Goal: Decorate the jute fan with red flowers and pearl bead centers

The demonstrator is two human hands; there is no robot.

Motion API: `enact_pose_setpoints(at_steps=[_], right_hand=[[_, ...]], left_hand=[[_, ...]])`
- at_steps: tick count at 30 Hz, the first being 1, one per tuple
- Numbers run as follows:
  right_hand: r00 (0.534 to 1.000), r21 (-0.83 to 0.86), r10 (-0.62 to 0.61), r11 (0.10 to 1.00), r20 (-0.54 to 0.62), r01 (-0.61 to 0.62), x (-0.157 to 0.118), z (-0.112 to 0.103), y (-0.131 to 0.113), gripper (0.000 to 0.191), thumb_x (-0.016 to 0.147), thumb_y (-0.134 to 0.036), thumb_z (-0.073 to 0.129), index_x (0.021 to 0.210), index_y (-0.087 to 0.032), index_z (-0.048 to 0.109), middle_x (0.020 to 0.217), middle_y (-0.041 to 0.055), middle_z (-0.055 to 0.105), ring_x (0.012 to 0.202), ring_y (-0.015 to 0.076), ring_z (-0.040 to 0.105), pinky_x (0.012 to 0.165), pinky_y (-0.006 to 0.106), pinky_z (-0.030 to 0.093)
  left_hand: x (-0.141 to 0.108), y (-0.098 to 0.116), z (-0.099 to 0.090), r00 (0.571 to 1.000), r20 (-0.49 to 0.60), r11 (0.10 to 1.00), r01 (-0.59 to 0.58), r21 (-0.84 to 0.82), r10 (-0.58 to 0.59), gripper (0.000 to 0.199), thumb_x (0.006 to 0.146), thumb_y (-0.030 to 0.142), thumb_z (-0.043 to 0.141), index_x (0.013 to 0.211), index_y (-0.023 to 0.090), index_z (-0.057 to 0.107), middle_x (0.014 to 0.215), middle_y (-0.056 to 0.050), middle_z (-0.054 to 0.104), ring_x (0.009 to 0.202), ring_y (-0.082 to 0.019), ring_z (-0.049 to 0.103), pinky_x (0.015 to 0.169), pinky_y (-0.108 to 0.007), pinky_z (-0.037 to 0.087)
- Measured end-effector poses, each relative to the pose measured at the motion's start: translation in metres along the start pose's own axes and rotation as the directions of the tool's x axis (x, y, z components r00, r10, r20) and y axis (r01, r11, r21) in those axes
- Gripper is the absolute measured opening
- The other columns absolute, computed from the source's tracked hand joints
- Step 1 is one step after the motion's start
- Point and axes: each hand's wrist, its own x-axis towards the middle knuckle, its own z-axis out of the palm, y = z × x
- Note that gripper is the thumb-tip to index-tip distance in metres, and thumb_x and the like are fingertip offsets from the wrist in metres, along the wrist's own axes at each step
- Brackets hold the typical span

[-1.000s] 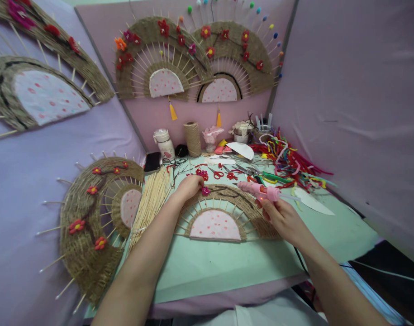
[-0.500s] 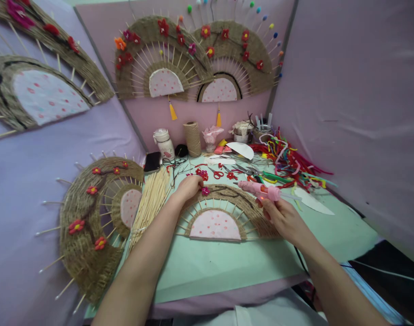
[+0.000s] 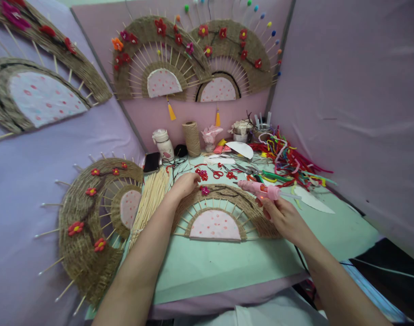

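Head view: a woven half-round fan (image 3: 263,219) lies on the green table cover (image 3: 193,276), its straight edge toward the near side and its arched twine rim toward the far side. The left hand (image 3: 187,184) is at the upper left of that rim, fingers curled inward, the tips close to a magenta flower (image 3: 204,191) on the twine; whether they pinch anything cannot be told. The right hand (image 3: 283,217) is closed around a pink glue gun (image 3: 261,189), whose nozzle points left above the far right part of the rim, well apart from the flower. Between the fan's straight edge and the near table edge runs a bare strip of cover, and more bare cover spreads right of the right wrist. The other sides are tighter. On the left, a bundle of thin sticks (image 3: 150,194) lies beside the left forearm, with a larger upright fan (image 3: 76,226) beyond it. Just past the rim are loose red flowers (image 3: 202,174) and red-handled scissors (image 3: 217,174); farther back, a phone (image 3: 151,163), a white bottle (image 3: 164,144) and a twine spool (image 3: 192,139) line the far left edge. Tangled pipe cleaners (image 3: 283,154) fill the far right, with a white paper piece (image 3: 313,200) nearer, just right of the glue gun.
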Motion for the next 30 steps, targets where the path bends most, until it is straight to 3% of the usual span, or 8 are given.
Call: enact_pose_setpoints(at_steps=[8, 13, 18, 23, 30], right_hand=[[1.000, -0.027, 0.009, 1.000, -0.011, -0.009, 0.002, -0.007, -0.006, 0.047, 0.085, -0.062, 0.037, 0.065, -0.021, 0.049, 0.054, 0.0010, 0.048, 0.050, 0.0164, 0.044, 0.049, 0.030, 0.035], [1.000, -0.034, 0.005, 0.999, -0.015, -0.005, 0.001, -0.016, -0.006, 0.047, 0.084, -0.059, 0.038, 0.055, -0.023, 0.047, 0.049, 0.0006, 0.045, 0.045, 0.0154, 0.042, 0.044, 0.029, 0.035], [0.999, -0.009, -0.035, 0.999, -0.034, 0.034, 0.005, -0.021, 0.003, 0.050, 0.085, -0.060, 0.043, 0.055, -0.023, 0.055, 0.048, 0.0022, 0.051, 0.041, 0.0159, 0.045, 0.036, 0.027, 0.037], [0.995, 0.005, -0.092, 0.996, -0.035, 0.092, 0.017, -0.025, 0.006, 0.053, 0.086, -0.063, 0.046, 0.050, -0.025, 0.054, 0.043, 0.0021, 0.050, 0.036, 0.0155, 0.044, 0.031, 0.026, 0.036], [0.988, 0.004, -0.156, 0.988, 0.015, 0.156, 0.038, -0.030, 0.016, 0.048, 0.086, -0.059, 0.050, 0.052, -0.026, 0.059, 0.042, 0.0009, 0.053, 0.035, 0.0160, 0.048, 0.031, 0.026, 0.040]], left_hand=[[0.013, 0.006, -0.012, 0.999, 0.010, 0.997, -0.041, -0.060, 0.042, 0.017, 0.081, 0.016, 0.059, 0.090, 0.017, 0.074, 0.094, -0.006, 0.073, 0.087, -0.019, 0.065, 0.081, -0.028, 0.047], [0.033, 0.008, -0.026, 0.983, 0.142, 0.992, -0.102, -0.081, 0.113, 0.013, 0.077, 0.017, 0.063, 0.082, 0.017, 0.075, 0.083, -0.004, 0.074, 0.079, -0.017, 0.065, 0.076, -0.025, 0.045], [0.044, 0.003, -0.015, 0.942, 0.288, 0.981, -0.137, -0.141, 0.173, 0.009, 0.075, 0.019, 0.065, 0.079, 0.019, 0.073, 0.082, -0.001, 0.073, 0.080, -0.016, 0.064, 0.074, -0.023, 0.044], [0.043, -0.002, -0.013, 0.934, 0.310, 0.976, -0.128, -0.175, 0.178, 0.012, 0.078, 0.026, 0.063, 0.084, 0.020, 0.072, 0.087, -0.001, 0.072, 0.084, -0.016, 0.063, 0.077, -0.024, 0.043], [0.030, -0.005, -0.011, 0.933, 0.340, 0.981, -0.060, -0.184, 0.121, 0.010, 0.076, 0.015, 0.061, 0.082, 0.019, 0.069, 0.083, -0.001, 0.070, 0.079, -0.015, 0.061, 0.074, -0.024, 0.043]])
